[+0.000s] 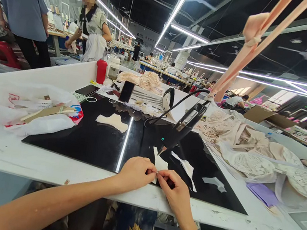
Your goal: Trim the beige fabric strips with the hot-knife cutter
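My left hand [136, 172] and my right hand [175, 189] meet at the front edge of a glossy black board [94, 144]. Both are closed, with fingertips pinched together at the near end of a cream fabric piece [160, 163]; the fingers partly hide that end. Just above the piece hangs a black tool with a pointed tip [185, 123], tied to peach elastic straps [235, 69]. To the right on the board lie a narrow white cut piece [187, 168] and a translucent piece [215, 183]. Another cream fabric piece [113, 121] rests at the left.
A white plastic bag [43, 121] with strips in it sits at the left. Lace bras [252, 149] are heaped at the right beside purple cloth [264, 194]. Behind the board stand a phone [126, 91], a red cup [100, 71] and fabric stacks [144, 79]. Two people are at the upper left.
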Demonstrator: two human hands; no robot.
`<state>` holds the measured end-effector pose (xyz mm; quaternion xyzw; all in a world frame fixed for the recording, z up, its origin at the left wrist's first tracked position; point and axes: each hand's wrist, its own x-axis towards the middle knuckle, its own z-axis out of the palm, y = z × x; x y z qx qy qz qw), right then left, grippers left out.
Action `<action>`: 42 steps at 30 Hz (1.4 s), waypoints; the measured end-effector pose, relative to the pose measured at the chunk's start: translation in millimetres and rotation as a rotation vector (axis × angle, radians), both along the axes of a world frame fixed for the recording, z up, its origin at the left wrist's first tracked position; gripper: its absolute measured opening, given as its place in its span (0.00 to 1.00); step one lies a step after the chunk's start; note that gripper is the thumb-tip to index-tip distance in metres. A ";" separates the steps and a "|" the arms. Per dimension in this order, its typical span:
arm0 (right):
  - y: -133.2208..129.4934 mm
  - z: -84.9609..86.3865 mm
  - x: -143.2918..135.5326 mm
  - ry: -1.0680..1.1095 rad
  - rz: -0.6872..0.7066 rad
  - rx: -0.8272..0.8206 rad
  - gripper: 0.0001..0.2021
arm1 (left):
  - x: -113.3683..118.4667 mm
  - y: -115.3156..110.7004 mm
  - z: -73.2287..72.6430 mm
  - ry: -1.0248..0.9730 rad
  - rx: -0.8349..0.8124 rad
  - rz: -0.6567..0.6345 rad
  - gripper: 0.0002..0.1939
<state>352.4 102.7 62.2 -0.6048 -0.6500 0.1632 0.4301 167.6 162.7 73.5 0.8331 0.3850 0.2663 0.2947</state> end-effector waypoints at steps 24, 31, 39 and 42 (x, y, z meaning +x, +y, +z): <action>-1.4 -6.4 -0.6 0.034 0.006 0.014 0.13 | -0.8 -1.3 1.1 -0.024 -0.025 -0.006 0.12; -2.2 -3.2 -2.2 0.097 -0.058 -0.025 0.15 | 0.6 -0.5 -3.2 -0.017 0.018 -0.008 0.11; 27.9 9.3 18.1 0.328 -0.176 -0.205 0.15 | 1.2 -2.5 -6.5 0.004 0.074 0.001 0.11; 51.0 17.9 24.8 0.472 -0.186 -0.289 0.12 | 1.5 -2.8 -8.2 -0.006 0.081 -0.001 0.10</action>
